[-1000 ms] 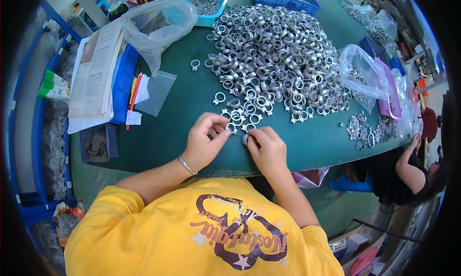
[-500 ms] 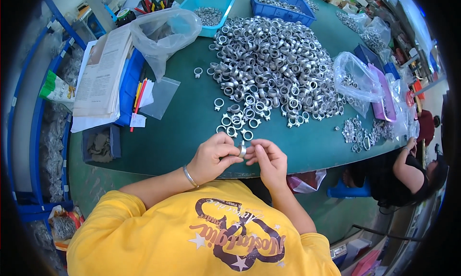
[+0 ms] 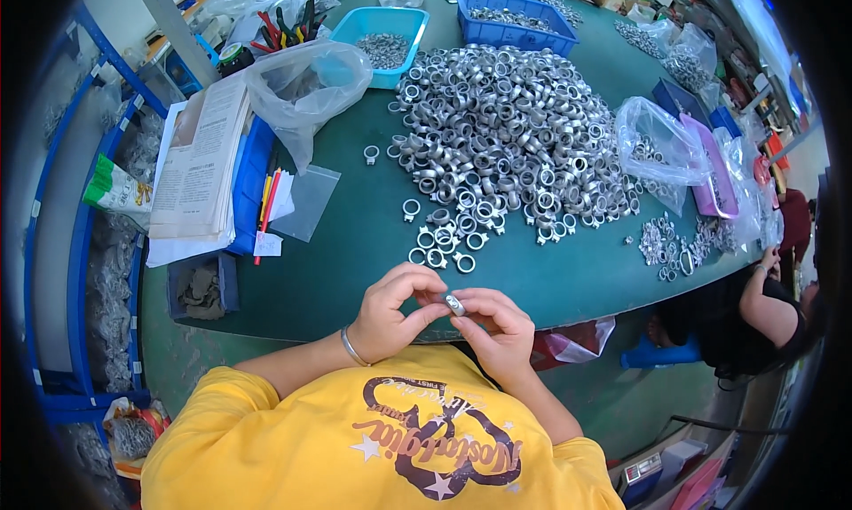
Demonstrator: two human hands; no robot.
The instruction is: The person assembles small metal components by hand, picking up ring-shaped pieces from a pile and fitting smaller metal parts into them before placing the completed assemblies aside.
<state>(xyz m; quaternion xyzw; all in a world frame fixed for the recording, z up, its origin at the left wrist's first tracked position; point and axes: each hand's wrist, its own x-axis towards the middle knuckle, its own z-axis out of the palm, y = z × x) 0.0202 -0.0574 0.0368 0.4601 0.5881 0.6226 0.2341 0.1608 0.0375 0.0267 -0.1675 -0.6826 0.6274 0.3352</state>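
Just over the near table edge, a silver metal ring [image 3: 454, 305] is pinched between my two hands, with its patterned face turned up. My left hand [image 3: 397, 308] grips one side between thumb and forefinger; a bangle circles that wrist. From the other side, the thumb and fingers of my right hand [image 3: 500, 330] close on the same ring. Directly beyond my hands lie several loose rings [image 3: 442, 236], and farther back rises a large heap of similar silver rings [image 3: 515, 137].
On the left stand a blue bin [image 3: 251, 186] with papers, a clear plastic bag [image 3: 311, 88] and a small box [image 3: 227, 284]. Turquoise [image 3: 414, 66] and blue trays [image 3: 524, 41] are at the back. At right are a purple tray [image 3: 717, 177], smaller metal pieces [image 3: 661, 244] and another person [image 3: 768, 310].
The ring has turned from edge-on to showing its patterned face. My right fingers, looser before, have closed onto it. The whole view has shifted slightly.
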